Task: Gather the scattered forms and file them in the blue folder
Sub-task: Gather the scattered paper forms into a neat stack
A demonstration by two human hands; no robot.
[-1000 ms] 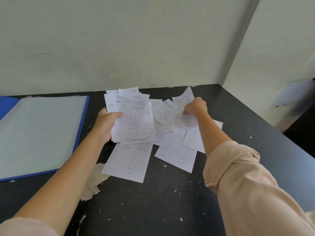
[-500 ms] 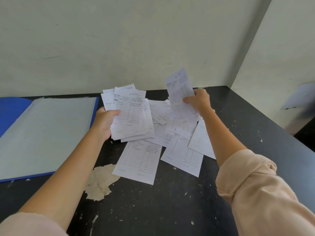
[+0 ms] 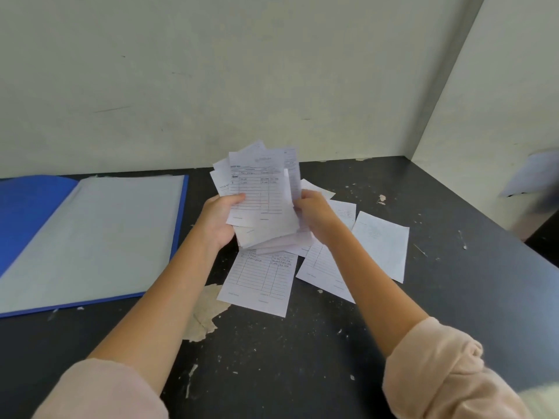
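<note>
Both hands hold one fanned stack of forms [image 3: 263, 204] above the desk [image 3: 302, 373]. The left hand [image 3: 219, 219] has its grip curled round the stack's left edge, thumb across the top sheet, and the right hand [image 3: 314, 216] pinches the right edge. Several loose forms [image 3: 260, 282] lie flat just beneath and to the right. All are thin white sheets printed with ruled tables, the writing too small to read. The blue folder [image 3: 30, 213] lies open at left, apart from the forms, showing a pale inner sheet. A torn beige patch [image 3: 205, 316] mars the scuffed black desk.
</note>
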